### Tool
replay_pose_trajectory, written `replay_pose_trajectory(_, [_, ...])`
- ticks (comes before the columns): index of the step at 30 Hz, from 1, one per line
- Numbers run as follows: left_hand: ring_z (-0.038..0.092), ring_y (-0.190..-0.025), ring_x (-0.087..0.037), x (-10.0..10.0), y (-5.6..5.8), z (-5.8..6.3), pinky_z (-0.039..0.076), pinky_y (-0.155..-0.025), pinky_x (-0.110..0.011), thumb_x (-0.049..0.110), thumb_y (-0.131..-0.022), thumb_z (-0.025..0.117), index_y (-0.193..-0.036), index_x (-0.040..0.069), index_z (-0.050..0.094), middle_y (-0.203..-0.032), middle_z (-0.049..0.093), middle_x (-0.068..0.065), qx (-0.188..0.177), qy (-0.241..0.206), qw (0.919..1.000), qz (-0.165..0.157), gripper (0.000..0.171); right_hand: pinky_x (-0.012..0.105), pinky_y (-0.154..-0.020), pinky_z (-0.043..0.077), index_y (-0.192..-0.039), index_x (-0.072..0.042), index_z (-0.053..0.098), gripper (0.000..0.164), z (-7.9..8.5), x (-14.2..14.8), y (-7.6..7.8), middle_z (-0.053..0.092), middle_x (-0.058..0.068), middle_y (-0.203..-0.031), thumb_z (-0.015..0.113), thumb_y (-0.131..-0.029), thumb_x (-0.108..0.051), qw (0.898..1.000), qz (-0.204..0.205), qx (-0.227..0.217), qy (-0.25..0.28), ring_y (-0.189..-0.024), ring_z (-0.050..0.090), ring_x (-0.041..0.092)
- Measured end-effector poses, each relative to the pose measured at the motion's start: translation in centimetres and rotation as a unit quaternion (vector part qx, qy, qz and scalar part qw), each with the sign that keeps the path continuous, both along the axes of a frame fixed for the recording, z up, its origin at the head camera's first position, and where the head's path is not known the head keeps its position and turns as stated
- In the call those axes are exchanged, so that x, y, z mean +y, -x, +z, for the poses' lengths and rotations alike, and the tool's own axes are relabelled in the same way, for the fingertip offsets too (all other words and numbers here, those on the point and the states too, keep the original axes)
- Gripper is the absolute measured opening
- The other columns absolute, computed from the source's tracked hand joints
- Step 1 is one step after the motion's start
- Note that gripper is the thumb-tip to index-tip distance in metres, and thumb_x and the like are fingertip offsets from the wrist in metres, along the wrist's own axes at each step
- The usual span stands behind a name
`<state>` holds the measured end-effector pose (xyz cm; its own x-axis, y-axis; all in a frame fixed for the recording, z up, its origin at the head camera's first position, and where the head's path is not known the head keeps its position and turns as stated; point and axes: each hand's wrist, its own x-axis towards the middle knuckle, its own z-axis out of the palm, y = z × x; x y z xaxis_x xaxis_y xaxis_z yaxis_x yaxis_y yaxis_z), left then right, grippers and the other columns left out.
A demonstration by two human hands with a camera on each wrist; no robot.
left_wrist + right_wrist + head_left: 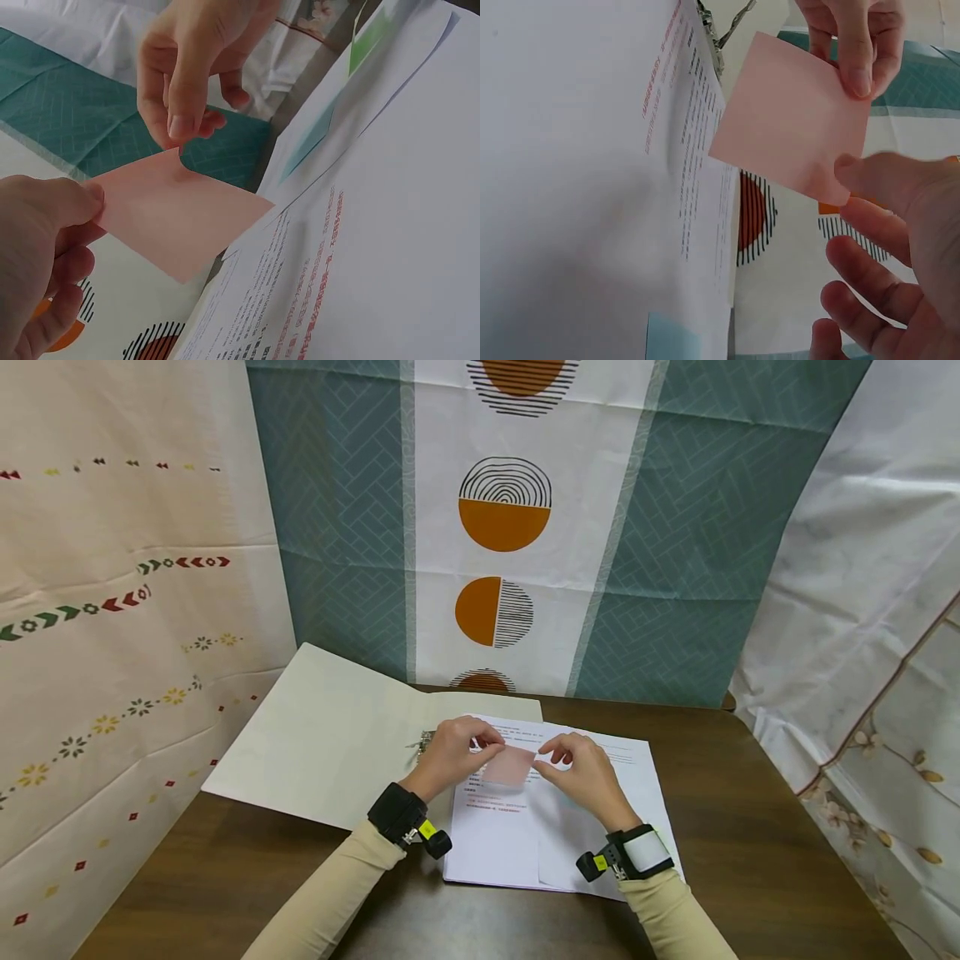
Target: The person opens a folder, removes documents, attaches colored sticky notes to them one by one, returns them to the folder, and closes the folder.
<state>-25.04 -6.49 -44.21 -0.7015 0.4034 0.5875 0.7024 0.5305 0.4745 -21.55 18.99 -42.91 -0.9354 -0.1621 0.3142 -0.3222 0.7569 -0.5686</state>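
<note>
My hands point(452, 756) point(588, 778) pinch the pink note point(510, 768), one corner each. Uneven tug could crease it; slack pinch could drop it onto pages point(491, 847) below.

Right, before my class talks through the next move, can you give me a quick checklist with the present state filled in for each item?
1. Left hand has the pink sticky note: ok, pinching it at a corner.
2. Right hand has it too: ok, thumb and finger at another corner.
3. Sticky note flat: not ok, it bends near the right hand's fingertips.
4. Printed page face up: ok, black and red lines show.
5. Folder cover laid open: ok, spread to the left of the pages.
6. Metal clip latched: cannot tell, too little of it shows.
</note>
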Motion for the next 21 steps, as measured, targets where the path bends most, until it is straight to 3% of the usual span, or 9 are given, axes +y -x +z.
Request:
replay_pose_trajectory(6, [0.074, -0.084, -0.017, 0.1, -0.2, 0.2, 0.063, -0.08, -0.029, 0.015, -0.1, 0.085, -0.102, 0.006, 0.088, -0.091, 0.085, -0.005, -0.014, -0.019, 0.9997, -0.011, 0.009, 0.031, -0.077, 0.047, -0.099, -0.01, 0.084, 0.01, -0.1, -0.5, -0.1, 0.075, 0.008, -0.089, 0.09, -0.095, -0.017, 1.0, -0.001, 0.022, -0.006, -0.088, 0.066, 0.023])
replay_pose_trajectory(12, [0.073, -0.084, -0.016, 0.1, -0.2, 0.1, 0.064, -0.081, -0.035, 0.014, -0.101, 0.085, -0.101, 0.007, 0.087, -0.09, 0.084, -0.005, -0.022, -0.026, 0.9994, -0.01, 0.007, 0.032, -0.079, 0.046, -0.098, -0.007, 0.083, 0.008, 0.1, -0.7, -0.1, 0.073, 0.008, -0.089, 0.085, -0.1, -0.014, 1.0, -0.009, 0.012, -0.004, -0.091, 0.064, 0.023])
replay_pose_trajectory(15, [0.072, -0.083, -0.016, 0.2, -0.2, 0.1, 0.063, -0.082, -0.037, 0.014, -0.101, 0.085, -0.099, 0.008, 0.087, -0.09, 0.084, -0.006, -0.032, -0.025, 0.9992, -0.001, 0.007, 0.033, -0.081, 0.048, -0.1, -0.007, 0.083, 0.007, 0.1, -0.7, 0.0, 0.076, 0.009, -0.093, 0.083, -0.102, -0.014, 1.0, -0.011, 0.007, -0.004, -0.092, 0.065, 0.023])
replay_pose_trajectory(21, [0.067, -0.083, -0.013, 0.6, 0.0, -0.4, 0.053, -0.08, -0.026, 0.02, -0.103, 0.083, -0.096, 0.012, 0.086, -0.087, 0.082, -0.002, -0.084, 0.002, 0.9955, 0.043, 0.011, 0.032, -0.077, 0.047, -0.101, -0.005, 0.081, 0.012, -0.6, -0.1, 1.0, 0.075, 0.01, -0.093, 0.079, -0.105, -0.017, 1.0, -0.005, -0.019, 0.018, -0.088, 0.062, 0.021])
